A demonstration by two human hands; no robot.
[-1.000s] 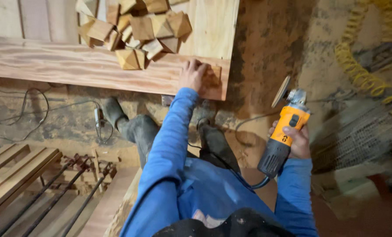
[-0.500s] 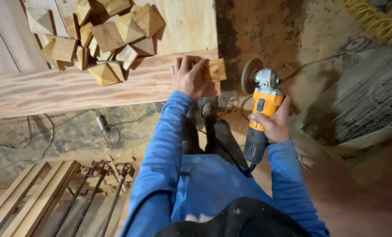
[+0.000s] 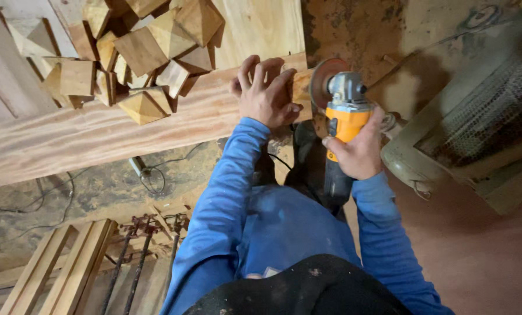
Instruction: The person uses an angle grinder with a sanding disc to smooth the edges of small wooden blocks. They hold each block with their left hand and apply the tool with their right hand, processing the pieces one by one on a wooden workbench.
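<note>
Orange grinder (image 3: 345, 119), blue sleeves (image 3: 226, 192)

A heap of wooden pyramid blocks (image 3: 138, 52) crowds the far left of the plank (image 3: 97, 131), leaving bare board only between the heap and the left hand (image 3: 267, 93). Right of the plank's end, the grinder (image 3: 343, 116) and a mesh-fronted machine (image 3: 477, 128) block passage.

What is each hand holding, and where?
The right hand grips the orange angle grinder around its body. The left hand presses a small wooden block from above.
</note>
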